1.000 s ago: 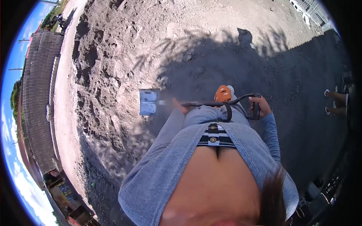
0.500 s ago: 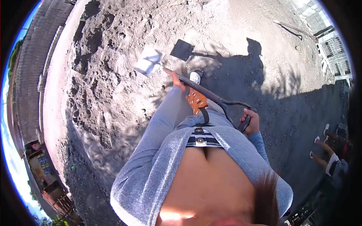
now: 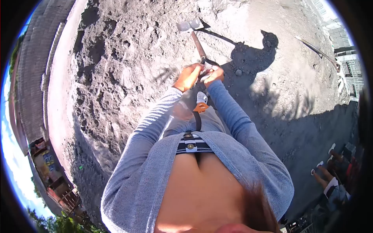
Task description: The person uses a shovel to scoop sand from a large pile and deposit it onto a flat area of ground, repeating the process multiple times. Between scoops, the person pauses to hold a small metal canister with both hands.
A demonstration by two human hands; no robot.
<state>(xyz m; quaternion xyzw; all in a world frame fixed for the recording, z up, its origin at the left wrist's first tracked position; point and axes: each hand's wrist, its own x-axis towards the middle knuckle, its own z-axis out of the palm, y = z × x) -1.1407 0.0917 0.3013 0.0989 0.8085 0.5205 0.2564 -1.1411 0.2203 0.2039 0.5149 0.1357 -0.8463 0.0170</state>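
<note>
In front of me a shovel (image 3: 198, 46) points away, its flat metal blade (image 3: 190, 25) against the pale, rough soil. My left hand (image 3: 189, 77) is closed on the D-shaped handle at the near end. Beside it, my right hand (image 3: 214, 75) also grips that handle, with its fingers curled round. The two hands are close together, and parts of the handle are hidden behind them. Both arms reach forward. Below the hands, one foot in a white shoe (image 3: 201, 97) shows on the ground.
Another long-handled tool (image 3: 316, 50) lies on the ground to the right, near grey crates or blocks (image 3: 351, 73). A person (image 3: 335, 190) is at the lower right, in shade. Lumpy, pitted soil (image 3: 105, 77) spreads leftward, toward a long grey structure (image 3: 37, 66).
The shovel blade has moved forward and right, onto ground farther off. My left hand has gone from the shaft to the handle, and my right hand has moved forward and left beside it.
</note>
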